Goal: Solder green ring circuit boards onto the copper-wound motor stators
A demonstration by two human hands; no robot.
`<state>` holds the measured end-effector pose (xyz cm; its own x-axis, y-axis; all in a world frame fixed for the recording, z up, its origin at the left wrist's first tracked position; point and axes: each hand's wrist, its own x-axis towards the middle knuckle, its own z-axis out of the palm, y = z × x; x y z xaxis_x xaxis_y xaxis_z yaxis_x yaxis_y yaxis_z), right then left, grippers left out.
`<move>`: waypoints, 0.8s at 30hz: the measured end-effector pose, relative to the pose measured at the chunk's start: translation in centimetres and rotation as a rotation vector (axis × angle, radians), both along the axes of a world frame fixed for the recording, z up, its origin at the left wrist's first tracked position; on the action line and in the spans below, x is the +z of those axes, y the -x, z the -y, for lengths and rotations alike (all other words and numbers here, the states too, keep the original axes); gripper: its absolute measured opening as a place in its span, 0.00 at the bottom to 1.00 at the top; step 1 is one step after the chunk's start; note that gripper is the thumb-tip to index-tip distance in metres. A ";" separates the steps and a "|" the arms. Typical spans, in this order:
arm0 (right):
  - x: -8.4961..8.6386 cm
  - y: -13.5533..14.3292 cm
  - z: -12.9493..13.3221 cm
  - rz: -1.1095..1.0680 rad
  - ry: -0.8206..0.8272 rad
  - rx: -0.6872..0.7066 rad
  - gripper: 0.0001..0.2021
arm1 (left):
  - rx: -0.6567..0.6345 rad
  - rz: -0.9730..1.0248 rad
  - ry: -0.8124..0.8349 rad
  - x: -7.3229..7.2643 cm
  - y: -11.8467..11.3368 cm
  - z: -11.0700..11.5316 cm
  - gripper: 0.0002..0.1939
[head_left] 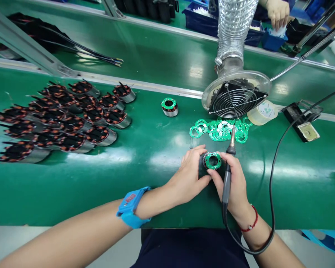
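In the head view, a motor stator topped by a green ring-shaped circuit board (208, 155) sits between my hands near the front of the bench. My left hand (187, 174) curls around its left side, fingers behind and thumb in front. A soldering iron (226, 184) is in my right hand (236, 182), tip pointing up and away from the stator. That hand's thumb and index finger also touch the stator's right side. Loose green ring boards (220, 130) lie in a pile just beyond. Another stator with a green board (169, 107) stands apart, further back.
Several stators (69, 123) without green boards stand grouped at left. A fume extractor fan (236, 98) hangs over the boards. At back right are a tape roll (264, 112) and an iron stand (301, 121). The iron's cable (271, 186) loops at right. A co-worker's hand (277, 13) shows beyond.
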<state>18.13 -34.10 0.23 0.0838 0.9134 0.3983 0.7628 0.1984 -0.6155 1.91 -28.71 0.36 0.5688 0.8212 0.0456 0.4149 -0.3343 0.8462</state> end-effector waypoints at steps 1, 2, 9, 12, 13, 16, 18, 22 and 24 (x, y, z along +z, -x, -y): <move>0.0 0.1 0.1 -0.008 -0.023 0.038 0.23 | -0.023 -0.022 -0.050 -0.1 0.0 -0.3 0.25; 0.0 0.1 0.2 -0.018 -0.051 0.080 0.24 | -0.057 -0.032 -0.111 -0.2 0.0 -0.6 0.25; 0.4 -0.2 1.0 -0.240 -0.194 0.160 0.33 | -0.162 -0.020 -0.623 -0.8 0.7 -1.8 0.23; 0.7 -0.3 1.0 -0.273 -0.193 0.117 0.32 | -0.213 -0.070 -0.734 -0.9 1.0 -1.8 0.20; 0.8 -0.4 1.0 -0.278 -0.183 0.115 0.32 | -0.229 -0.088 -0.760 -1.0 1.1 -1.8 0.20; 1.2 -0.6 0.9 -0.292 -0.117 0.138 0.31 | -0.265 -0.123 -0.838 -0.8 1.1 -1.8 0.18; 1.4 -0.9 0.8 -0.290 -0.062 0.171 0.30 | -0.291 -0.124 -0.897 -0.5 1.1 -1.8 0.16; 1.6 -1.4 0.7 -0.284 0.031 0.250 0.30 | -0.331 -0.143 -0.959 0.0 1.1 -2.0 0.15; 1.7 -1.5 0.6 -0.280 0.061 0.264 0.29 | -0.338 -0.171 -0.949 0.1 1.1 -2.0 0.15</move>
